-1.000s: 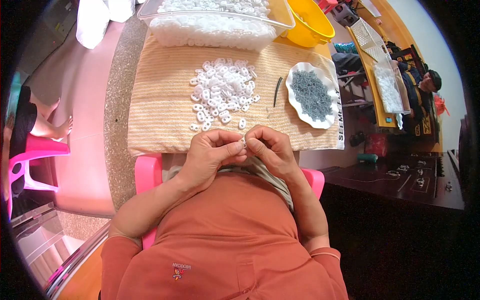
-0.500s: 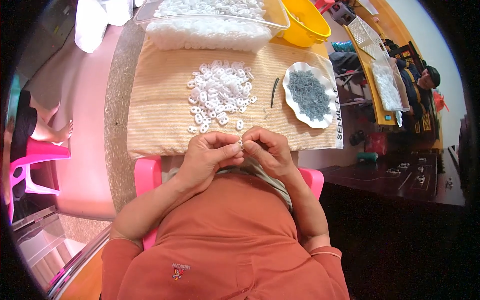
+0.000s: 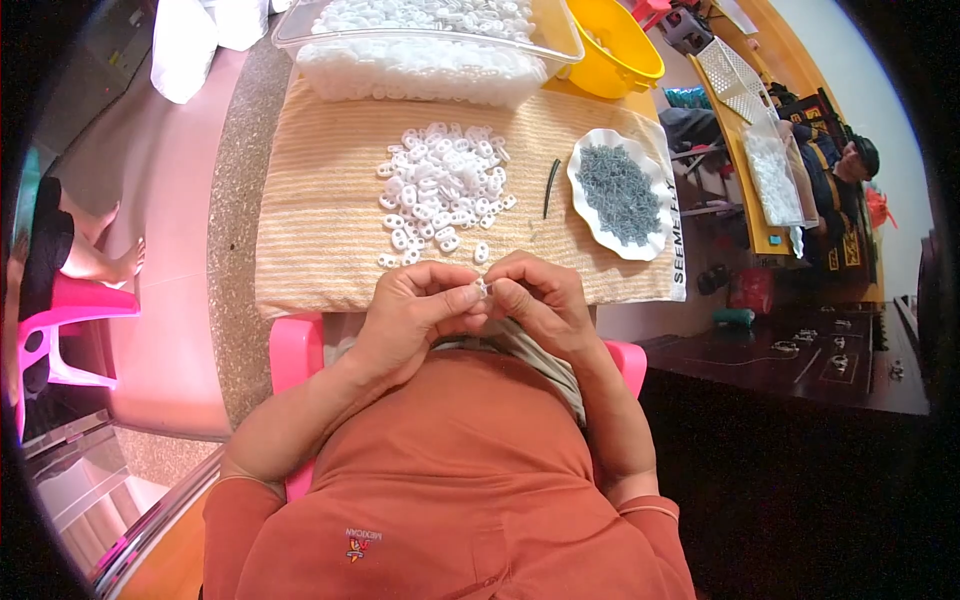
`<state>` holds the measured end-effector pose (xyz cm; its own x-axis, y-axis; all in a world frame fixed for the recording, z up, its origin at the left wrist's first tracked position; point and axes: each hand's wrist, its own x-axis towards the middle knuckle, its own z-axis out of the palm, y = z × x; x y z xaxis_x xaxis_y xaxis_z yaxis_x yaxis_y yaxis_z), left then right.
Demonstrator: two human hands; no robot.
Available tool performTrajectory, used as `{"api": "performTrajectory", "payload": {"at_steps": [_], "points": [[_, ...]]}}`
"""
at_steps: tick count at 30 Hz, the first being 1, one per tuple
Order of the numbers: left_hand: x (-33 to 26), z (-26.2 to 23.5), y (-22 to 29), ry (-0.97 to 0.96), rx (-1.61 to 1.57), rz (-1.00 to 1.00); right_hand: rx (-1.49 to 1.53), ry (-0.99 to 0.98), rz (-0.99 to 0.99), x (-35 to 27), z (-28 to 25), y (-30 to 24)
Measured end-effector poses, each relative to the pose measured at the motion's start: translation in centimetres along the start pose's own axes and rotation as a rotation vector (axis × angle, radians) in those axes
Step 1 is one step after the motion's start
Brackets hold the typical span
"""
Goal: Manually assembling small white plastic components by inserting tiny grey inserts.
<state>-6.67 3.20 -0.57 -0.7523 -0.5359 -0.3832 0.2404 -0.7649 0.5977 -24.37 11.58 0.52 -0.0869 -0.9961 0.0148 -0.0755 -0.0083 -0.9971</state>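
Observation:
My left hand [image 3: 425, 305] and my right hand [image 3: 540, 300] meet at the near edge of the cloth. Both pinch a small white plastic piece [image 3: 483, 287] between thumb and forefinger; most of it is covered by the fingertips. Just beyond them lies a pile of white oval two-hole plastic pieces [image 3: 440, 185], with one loose piece [image 3: 481, 252] closest to my hands. To the right, a white scalloped dish [image 3: 660, 215] holds many tiny grey translucent parts [image 3: 620, 190]. A thin black stick [image 3: 551, 188] lies between the pile and the dish.
A striped towel [image 3: 320, 220] covers the table. At its far side stand a clear plastic bin [image 3: 430, 50] full of white pieces and a yellow basket [image 3: 615, 50]. Another person [image 3: 850, 165] sits at the right; bare feet [image 3: 130, 260] and a pink stool [image 3: 75, 310] show at left.
My right fingers have shifted very slightly at the white piece, which shows a little more between the fingertips. The pile, dish and stick lie as before.

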Motion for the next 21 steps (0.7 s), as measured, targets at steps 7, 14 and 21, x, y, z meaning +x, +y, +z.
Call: {"api": "performTrajectory", "payload": {"at_steps": [7, 14, 21], "points": [[0.5, -0.7, 2.0, 0.058, -0.034, 0.122, -0.322, 0.148, -0.052, 0.5, -0.7, -0.7], [0.5, -0.8, 2.4, 0.072, -0.061, 0.18, -0.894, 0.197, -0.179, 1.9, 0.5, -0.4], [0.4, -0.8, 2.7, 0.078, -0.071, 0.175, -1.063, 0.105, -0.087, 2.4, 1.3, -0.7]]}}
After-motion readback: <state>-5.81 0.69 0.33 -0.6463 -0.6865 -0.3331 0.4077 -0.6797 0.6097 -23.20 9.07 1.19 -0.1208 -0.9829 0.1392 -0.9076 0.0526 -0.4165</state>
